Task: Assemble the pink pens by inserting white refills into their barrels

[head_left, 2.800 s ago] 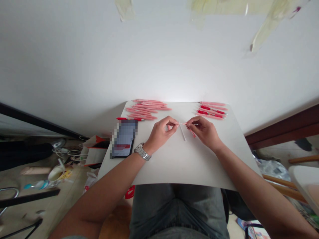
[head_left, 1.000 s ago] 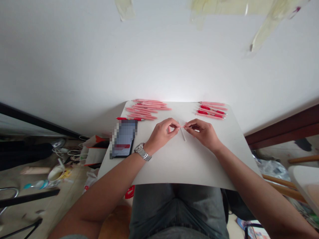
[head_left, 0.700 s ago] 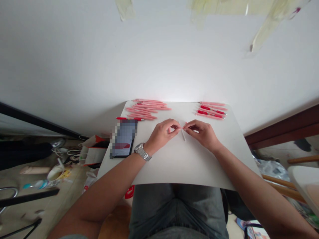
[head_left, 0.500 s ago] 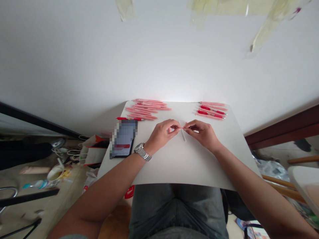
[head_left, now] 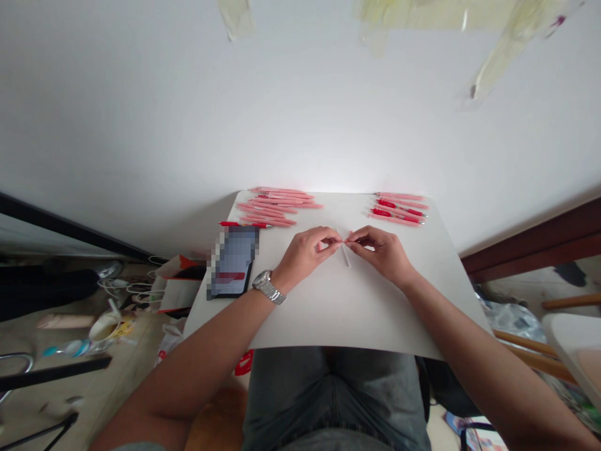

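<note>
My left hand (head_left: 307, 250), with a metal watch on its wrist, is closed in a pinch. My right hand (head_left: 379, 250) pinches too, its fingertips meeting those of the left above the table. Between them is a pink pen (head_left: 320, 247), mostly covered by the fingers; one pink bit shows inside the left hand's curl and another by the right index finger. Whether the pen is in one piece or two I cannot tell. A thin white stick, like a pen refill (head_left: 347, 258), lies on the white table (head_left: 328, 307) just below the fingertips.
Several pink pens (head_left: 277, 207) lie at the table's back left, and pink and red pens (head_left: 401, 210) at the back right. A red pen (head_left: 235, 223) lies above a phone (head_left: 232, 263) at the left edge. Behind the table rises a white wall (head_left: 300, 113).
Almost nothing differs. Both hands stay pinched together in the same spot, with only a slight shift of the left fingers.
</note>
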`<state>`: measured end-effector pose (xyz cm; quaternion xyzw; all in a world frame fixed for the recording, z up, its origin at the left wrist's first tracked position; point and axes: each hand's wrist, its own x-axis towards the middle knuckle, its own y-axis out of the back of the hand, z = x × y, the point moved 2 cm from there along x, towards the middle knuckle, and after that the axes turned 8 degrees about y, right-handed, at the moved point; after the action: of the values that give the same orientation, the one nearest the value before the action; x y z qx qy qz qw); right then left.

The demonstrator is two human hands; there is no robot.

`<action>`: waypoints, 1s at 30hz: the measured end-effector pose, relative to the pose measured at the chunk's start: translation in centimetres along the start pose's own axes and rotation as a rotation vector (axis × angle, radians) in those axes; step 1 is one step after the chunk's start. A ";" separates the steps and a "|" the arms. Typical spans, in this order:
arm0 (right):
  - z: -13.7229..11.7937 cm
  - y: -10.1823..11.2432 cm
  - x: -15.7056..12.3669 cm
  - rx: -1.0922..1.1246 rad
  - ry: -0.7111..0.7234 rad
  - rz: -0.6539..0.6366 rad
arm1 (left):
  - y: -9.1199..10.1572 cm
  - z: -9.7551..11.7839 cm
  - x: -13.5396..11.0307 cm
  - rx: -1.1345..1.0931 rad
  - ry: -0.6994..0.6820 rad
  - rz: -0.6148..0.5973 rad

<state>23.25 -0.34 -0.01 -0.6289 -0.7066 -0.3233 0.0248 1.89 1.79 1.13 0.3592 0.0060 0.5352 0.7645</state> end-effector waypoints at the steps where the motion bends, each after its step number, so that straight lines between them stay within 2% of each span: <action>1: 0.0 0.0 0.0 -0.004 0.001 -0.001 | 0.0 0.0 0.0 -0.001 0.001 -0.001; 25: -0.1 -0.1 0.1 0.082 0.003 -0.021 | 0.0 -0.3 0.0 0.000 -0.005 0.041; 30: 0.1 0.4 0.2 0.086 -0.057 0.037 | 0.0 -0.1 0.0 -0.011 -0.013 0.054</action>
<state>23.57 -0.08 0.15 -0.6493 -0.7085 -0.2739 0.0378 1.88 1.88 1.06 0.3584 -0.0119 0.5534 0.7518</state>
